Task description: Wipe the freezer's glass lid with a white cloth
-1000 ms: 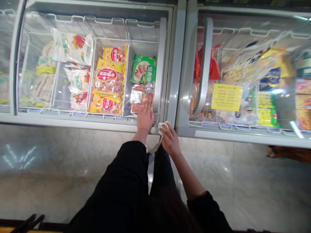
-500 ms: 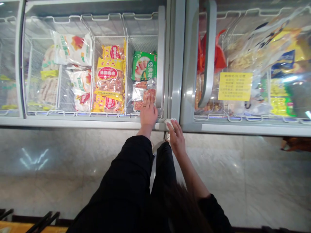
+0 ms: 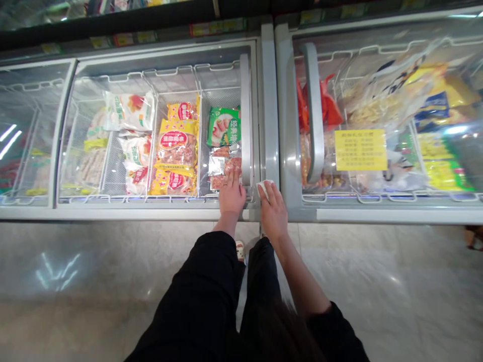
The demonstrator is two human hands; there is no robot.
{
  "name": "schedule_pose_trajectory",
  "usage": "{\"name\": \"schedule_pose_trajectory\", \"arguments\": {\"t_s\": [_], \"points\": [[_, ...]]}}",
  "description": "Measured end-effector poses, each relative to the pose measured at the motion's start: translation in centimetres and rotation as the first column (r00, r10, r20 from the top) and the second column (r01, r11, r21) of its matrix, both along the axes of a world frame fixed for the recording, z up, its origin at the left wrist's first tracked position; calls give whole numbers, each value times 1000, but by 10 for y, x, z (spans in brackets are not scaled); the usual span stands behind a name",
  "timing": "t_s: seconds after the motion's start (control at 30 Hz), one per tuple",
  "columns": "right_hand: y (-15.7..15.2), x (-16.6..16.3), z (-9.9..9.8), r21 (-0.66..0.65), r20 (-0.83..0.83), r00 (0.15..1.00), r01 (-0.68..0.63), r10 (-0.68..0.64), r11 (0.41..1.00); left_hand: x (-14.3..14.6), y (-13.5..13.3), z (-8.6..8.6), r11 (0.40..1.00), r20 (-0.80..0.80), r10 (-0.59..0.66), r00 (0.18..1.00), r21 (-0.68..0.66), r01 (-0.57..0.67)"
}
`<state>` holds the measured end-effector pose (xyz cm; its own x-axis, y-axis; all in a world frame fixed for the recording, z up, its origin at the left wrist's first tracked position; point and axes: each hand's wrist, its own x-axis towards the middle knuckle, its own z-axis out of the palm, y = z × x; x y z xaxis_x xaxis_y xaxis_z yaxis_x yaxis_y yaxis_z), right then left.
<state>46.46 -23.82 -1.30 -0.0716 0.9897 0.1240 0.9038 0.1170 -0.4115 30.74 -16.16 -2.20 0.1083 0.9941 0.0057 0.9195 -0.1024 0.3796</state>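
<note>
In the head view, the left hand (image 3: pixel 232 192) lies flat, fingers stretched out and slightly parted, seemingly on the glass lid (image 3: pixel 166 56) and gripping nothing; spread that way, it probably serves to steady the lid or the body's lean. Its thumb is near the lower end of the lid handle (image 3: pixel 245 120). The right hand (image 3: pixel 274 213) is partly closed, fingers bent over a white wipe (image 3: pixel 261 188), which sits at the grey frame (image 3: pixel 269 125) between two chest freezers. Holding the wipe under the fingertips likely lets them press it evenly against the frame; whether the thumb pinches it is hidden.

Beneath the glass, wire dividers (image 3: pixel 199 100) keep the goods sorted: a green packet (image 3: pixel 224 125) above clear-fronted meat packs (image 3: pixel 219 166), then yellow packets (image 3: pixel 177 146). On the neighbouring freezer, a yellow notice (image 3: pixel 360 150) faces up, presumably so shoppers can read it.
</note>
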Motion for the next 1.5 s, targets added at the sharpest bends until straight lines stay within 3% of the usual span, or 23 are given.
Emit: {"name": "schedule_pose_trajectory", "arguments": {"t_s": [0.1,0.27,0.33,0.4,0.53,0.6,0.67,0.8,0.87,0.93,1.1,1.17,1.3,1.37,1.5], "points": [[2,0,0,-31,34,998,-54,55,998,0,0,0,1000,-8,6,1000,11,-6],[82,3,10,-18,55,996,-72,73,997,-1,0,-4,1000,7,-13,1000,11,13],[100,3,16,-23,68,995,-69,70,997,-2,0,-6,999,24,-21,999,25,20],[92,1,18,-40,91,993,-68,71,997,-2,0,-7,999,36,-13,999,37,12],[36,-3,15,-63,110,990,-77,84,995,-1,-1,-6,999,30,5,1000,39,-6],[28,-2,15,-69,114,987,-102,109,992,0,-1,-4,1000,20,1,1000,28,-2],[47,1,16,-75,115,984,-126,134,989,0,-2,-3,1000,11,-2,1000,8,2],[125,4,22,-52,87,988,-124,128,991,-2,-3,-3,1000,18,-4,1000,-5,4],[146,0,24,-42,75,991,-109,112,993,-3,-3,-2,1000,28,-8,1000,1,8],[142,-4,24,-53,76,990,-113,117,992,-3,-4,-1,1000,35,-10,999,4,9],[91,-2,19,-78,80,976,-198,204,977,-3,-5,1,1000,29,-5,1000,-1,5],[98,4,17,-70,67,973,-218,223,973,-3,-5,0,1000,22,4,1000,3,-4],[151,10,18,-32,52,970,-237,238,971,-3,-6,-1,1000,17,23,1000,10,-24],[163,8,20,-5,67,973,-222,222,975,-3,-6,-1,1000,22,24,999,11,-24],[124,3,17,8,113,972,-211,208,978,-3,-7,1,999,22,30,999,15,-31]]}}
